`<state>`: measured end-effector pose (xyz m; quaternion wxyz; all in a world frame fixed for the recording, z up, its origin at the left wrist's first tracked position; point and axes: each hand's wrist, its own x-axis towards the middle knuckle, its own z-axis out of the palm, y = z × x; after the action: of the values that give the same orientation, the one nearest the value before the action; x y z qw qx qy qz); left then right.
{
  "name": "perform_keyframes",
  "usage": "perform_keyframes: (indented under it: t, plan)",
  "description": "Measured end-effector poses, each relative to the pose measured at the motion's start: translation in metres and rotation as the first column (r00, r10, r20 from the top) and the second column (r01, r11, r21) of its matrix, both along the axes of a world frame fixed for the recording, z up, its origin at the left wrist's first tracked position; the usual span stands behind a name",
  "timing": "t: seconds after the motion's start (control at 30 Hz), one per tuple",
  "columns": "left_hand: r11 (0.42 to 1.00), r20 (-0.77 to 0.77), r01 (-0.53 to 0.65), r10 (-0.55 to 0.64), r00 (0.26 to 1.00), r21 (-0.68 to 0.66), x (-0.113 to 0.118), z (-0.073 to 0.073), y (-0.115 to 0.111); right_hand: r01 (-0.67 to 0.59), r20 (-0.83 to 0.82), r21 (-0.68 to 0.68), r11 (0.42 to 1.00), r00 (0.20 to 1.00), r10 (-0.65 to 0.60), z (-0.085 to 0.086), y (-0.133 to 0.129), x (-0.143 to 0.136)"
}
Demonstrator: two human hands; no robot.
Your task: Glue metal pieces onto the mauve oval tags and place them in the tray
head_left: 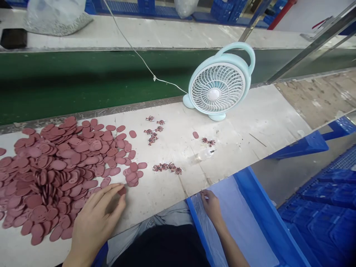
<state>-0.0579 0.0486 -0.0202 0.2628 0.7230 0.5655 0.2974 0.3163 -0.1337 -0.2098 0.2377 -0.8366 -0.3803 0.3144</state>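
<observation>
Our left hand pinches a red oval piece beside the left heap — a careless brush could scatter it. Our right hand curls its fingers over the near-right blue tray — holding anything, we cannot tell.

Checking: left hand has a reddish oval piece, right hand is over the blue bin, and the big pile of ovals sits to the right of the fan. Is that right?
Not quite: in the head view, the big pile of ovals lies left of the fan. The rest stands: left hand has a reddish oval piece, right hand is over the blue bin.
</observation>
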Motion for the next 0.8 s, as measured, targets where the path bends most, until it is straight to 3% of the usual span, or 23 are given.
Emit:
perform_keyframes:
  t: [0.1, 0.23, 0.33, 0.4, 0.53, 0.6, 0.67, 0.7, 0.73, 0.77, 0.8]
  plan:
    - [0.998, -0.056, -0.034, 0.03, 0.998, -0.061, -0.004, 0.001, -0.005, -0.019, 0.04, -0.04, 0.999, 0.999, 0.02, -0.001, 0.003, -0.001]
    - [0.967, 0.225, -0.063, 0.12, 0.967, -0.245, -0.012, -0.004, -0.013, -0.021, 0.066, -0.089, 0.996, 0.997, 0.027, 0.003, 0.009, -0.005]
    - [0.91, 0.41, -0.098, 0.275, 0.87, -0.402, -0.015, -0.008, -0.015, -0.014, 0.043, -0.097, 0.995, 0.999, 0.018, 0.011, 0.017, -0.007]
    - [0.844, 0.536, -0.093, 0.416, 0.734, -0.528, -0.017, -0.008, -0.016, 0.009, 0.015, -0.079, 0.997, 1.0, -0.008, 0.023, 0.021, -0.007]
    - [0.659, 0.604, -0.003, 0.692, 0.395, -0.753, -0.011, 0.001, -0.021, 0.103, -0.078, 0.005, 0.995, 0.992, -0.102, 0.078, 0.026, -0.007]
    - [0.591, 0.587, 0.076, 0.764, 0.267, -0.803, -0.001, 0.009, -0.025, 0.12, -0.181, 0.046, 0.992, 0.977, -0.11, 0.116, 0.03, -0.01]
    - [0.562, 0.583, 0.16, 0.792, 0.181, -0.812, 0.012, 0.016, -0.031, 0.117, -0.294, 0.093, 0.989, 0.952, -0.085, 0.151, 0.041, -0.017]
    - [0.556, 0.589, 0.208, 0.793, 0.154, -0.804, 0.02, 0.018, -0.033, 0.152, -0.409, 0.122, 0.981, 0.908, -0.089, 0.165, 0.051, -0.022]
    - [0.555, 0.598, 0.258, 0.79, 0.134, -0.791, 0.028, 0.021, -0.036, 0.216, -0.572, 0.143, 0.966, 0.814, -0.097, 0.177, 0.063, -0.026]
    - [0.557, 0.612, 0.308, 0.781, 0.12, -0.771, 0.035, 0.022, -0.038, 0.303, -0.758, 0.142, 0.942, 0.646, -0.093, 0.185, 0.078, -0.031]
    - [0.559, 0.629, 0.358, 0.77, 0.109, -0.747, 0.041, 0.023, -0.039, 0.397, -0.918, 0.112, 0.911, 0.392, -0.058, 0.19, 0.095, -0.034]
